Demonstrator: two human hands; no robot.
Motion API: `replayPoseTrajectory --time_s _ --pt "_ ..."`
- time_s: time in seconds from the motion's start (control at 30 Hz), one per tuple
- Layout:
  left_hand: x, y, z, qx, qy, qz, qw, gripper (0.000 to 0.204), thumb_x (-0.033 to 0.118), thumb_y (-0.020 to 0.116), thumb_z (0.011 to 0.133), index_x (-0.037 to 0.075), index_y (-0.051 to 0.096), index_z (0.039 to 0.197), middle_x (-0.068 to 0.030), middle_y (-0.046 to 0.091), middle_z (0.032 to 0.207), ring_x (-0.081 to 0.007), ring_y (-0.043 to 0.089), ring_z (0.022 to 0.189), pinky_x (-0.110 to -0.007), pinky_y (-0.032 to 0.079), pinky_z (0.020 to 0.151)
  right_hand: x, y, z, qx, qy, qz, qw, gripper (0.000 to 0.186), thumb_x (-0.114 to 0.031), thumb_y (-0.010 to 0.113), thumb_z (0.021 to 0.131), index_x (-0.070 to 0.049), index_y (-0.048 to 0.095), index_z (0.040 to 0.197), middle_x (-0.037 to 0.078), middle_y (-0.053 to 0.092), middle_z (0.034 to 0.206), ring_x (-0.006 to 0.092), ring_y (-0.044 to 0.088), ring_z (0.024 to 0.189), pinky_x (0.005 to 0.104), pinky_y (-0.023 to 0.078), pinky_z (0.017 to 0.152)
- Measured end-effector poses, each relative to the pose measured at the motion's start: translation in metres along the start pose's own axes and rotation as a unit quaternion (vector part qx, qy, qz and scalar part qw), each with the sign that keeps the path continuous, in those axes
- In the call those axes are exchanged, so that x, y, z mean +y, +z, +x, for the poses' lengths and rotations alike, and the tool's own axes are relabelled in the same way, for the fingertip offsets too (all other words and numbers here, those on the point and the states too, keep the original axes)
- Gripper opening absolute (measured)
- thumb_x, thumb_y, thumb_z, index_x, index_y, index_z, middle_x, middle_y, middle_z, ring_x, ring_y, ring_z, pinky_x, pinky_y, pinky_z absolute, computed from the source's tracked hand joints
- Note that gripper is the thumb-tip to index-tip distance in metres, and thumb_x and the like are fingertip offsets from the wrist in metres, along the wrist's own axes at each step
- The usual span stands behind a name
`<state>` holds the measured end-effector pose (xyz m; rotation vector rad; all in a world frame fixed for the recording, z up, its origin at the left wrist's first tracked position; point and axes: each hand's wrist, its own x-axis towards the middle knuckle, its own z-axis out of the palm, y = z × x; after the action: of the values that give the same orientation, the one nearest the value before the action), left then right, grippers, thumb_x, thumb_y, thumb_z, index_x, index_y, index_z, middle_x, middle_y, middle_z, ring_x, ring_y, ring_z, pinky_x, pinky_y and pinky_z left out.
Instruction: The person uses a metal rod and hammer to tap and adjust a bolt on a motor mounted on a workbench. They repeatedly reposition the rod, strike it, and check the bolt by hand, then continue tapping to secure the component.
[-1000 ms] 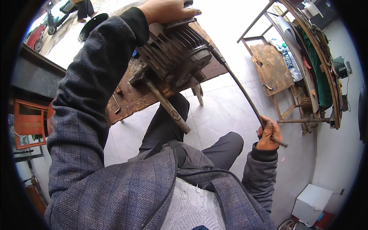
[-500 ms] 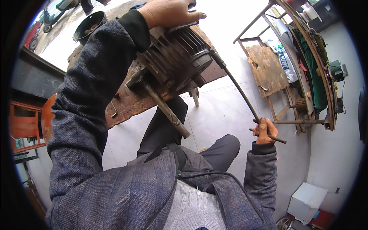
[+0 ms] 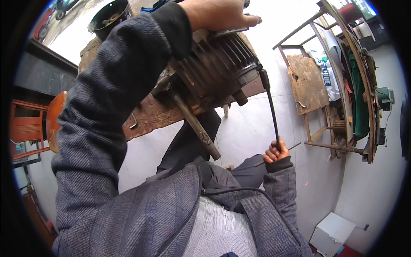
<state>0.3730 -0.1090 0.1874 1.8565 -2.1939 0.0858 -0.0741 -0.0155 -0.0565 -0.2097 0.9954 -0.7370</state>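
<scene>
The fingers of my right hand are curled tight around the lower end of a long dark bar, pressed together in a fist, and a thin rod sticks out on both sides of that grip; how it joins the bar is hidden under my knuckles. From there the bar runs up and away from my fingers to its thick socket end, which sits at the near right corner of a finned metal housing. My left hand lies on top of that housing, the thumb stretched out to the right along its upper plate; the other fingers are mostly out of sight, so I can't tell whether they pinch anything. Under my left hand, with the housing on it, is a worn wooden bench. A heavy hammer rests there, between my two hands, its handle poking past the bench edge toward me. A bent metal key lies further left, well below my left fingers. A black bucket stands to the left of them, well apart. Off to the right of my fist is a wooden board.
</scene>
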Motion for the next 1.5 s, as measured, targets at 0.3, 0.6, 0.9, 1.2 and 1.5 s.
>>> replayPoseTrajectory --time_s 0.3,0.6,0.9,1.2,1.5 --pt "-0.008 0.034 0.007 0.179 -0.010 -0.023 0.984 0.064 0.062 0.057 0.097 0.004 0.072 0.121 -0.0198 0.075 0.113 -0.0366 0.073 0.104 -0.048 0.057 0.093 -0.028 -0.001 -0.046 -0.080 -0.146 -0.013 0.986 0.058 -0.057 0.042 0.109 -0.007 0.070 0.094 -0.008 0.031 0.050 0.0072 0.022 0.037 0.0263 0.025 0.034" --pt "-0.040 0.054 -0.105 0.380 0.037 -0.031 0.924 0.069 0.043 0.075 0.090 0.009 0.050 0.145 -0.0207 0.046 0.154 -0.0401 0.035 0.149 -0.056 0.028 0.123 -0.052 -0.004 -0.054 0.058 -0.247 -0.006 0.967 0.033 -0.043 0.053 0.108 -0.015 0.068 0.116 -0.006 0.041 0.061 0.0066 0.027 0.041 0.0245 0.026 0.036" --pt "-0.182 0.068 -0.200 0.329 -0.239 -0.460 0.789 0.048 0.023 0.062 0.106 0.000 0.048 0.145 -0.0155 0.060 0.133 -0.0213 0.058 0.125 -0.034 0.047 0.107 -0.038 -0.032 -0.077 0.137 -0.389 -0.124 0.903 0.033 -0.042 0.053 0.108 -0.014 0.063 0.122 -0.003 0.040 0.060 0.0089 0.028 0.038 0.0263 0.024 0.035" --pt "-0.175 0.066 -0.167 0.170 -0.192 -0.580 0.773 0.047 0.044 0.046 0.111 0.009 0.060 0.138 -0.0057 0.067 0.129 -0.0179 0.062 0.118 -0.035 0.046 0.099 -0.022 -0.027 -0.101 0.156 -0.388 -0.168 0.893 0.028 -0.038 0.054 0.109 -0.018 0.063 0.126 -0.002 0.044 0.059 0.0100 0.031 0.036 0.0285 0.029 0.033" --pt "-0.175 0.062 -0.143 0.054 -0.196 -0.545 0.813 0.057 0.055 0.052 0.106 0.003 0.070 0.118 -0.0104 0.071 0.114 -0.0215 0.066 0.104 -0.037 0.052 0.088 -0.026 -0.015 -0.132 0.150 -0.452 -0.202 0.856 0.024 -0.030 0.048 0.112 -0.018 0.059 0.129 -0.001 0.043 0.059 0.0112 0.032 0.036 0.0295 0.034 0.033"
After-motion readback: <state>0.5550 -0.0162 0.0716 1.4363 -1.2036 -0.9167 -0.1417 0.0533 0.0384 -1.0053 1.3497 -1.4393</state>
